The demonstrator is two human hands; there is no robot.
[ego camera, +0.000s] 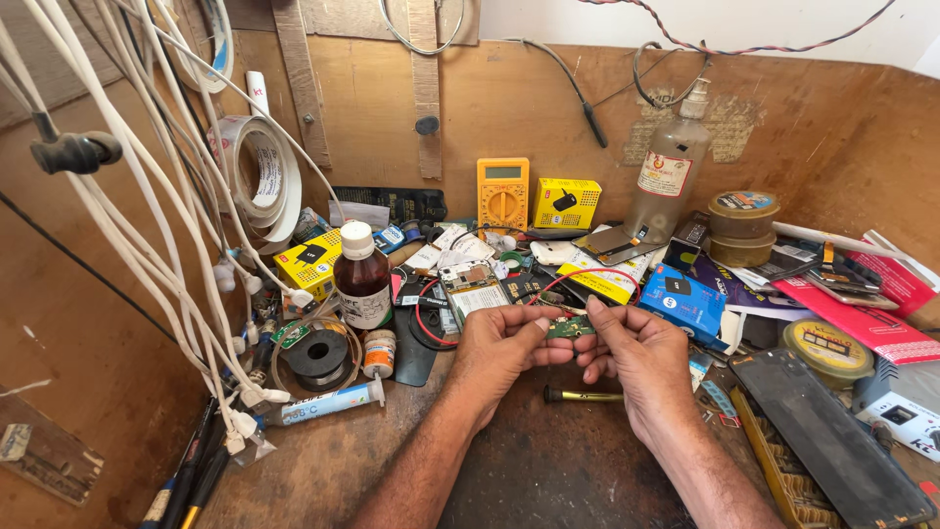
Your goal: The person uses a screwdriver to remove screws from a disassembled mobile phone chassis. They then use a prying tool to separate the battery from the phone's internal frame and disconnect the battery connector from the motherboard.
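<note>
Green small circuit board (pixel 568 328) pinched between left hand (pixel 501 351) and right hand (pixel 634 355); red wire (pixel 587 277) loops just beyond the fingers.

One head-worn view looks down and forward, close over the cluttered tabletop (pixel 548 470), its wooden back wall (pixel 392 108) filling the upper frame.

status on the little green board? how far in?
Done: board is out and loose, red wire attached. In hand: left hand and right hand pinch the small green circuit board over the bench. Left: opened phone lies uncovered behind; screwdriver lies untouched.
</note>
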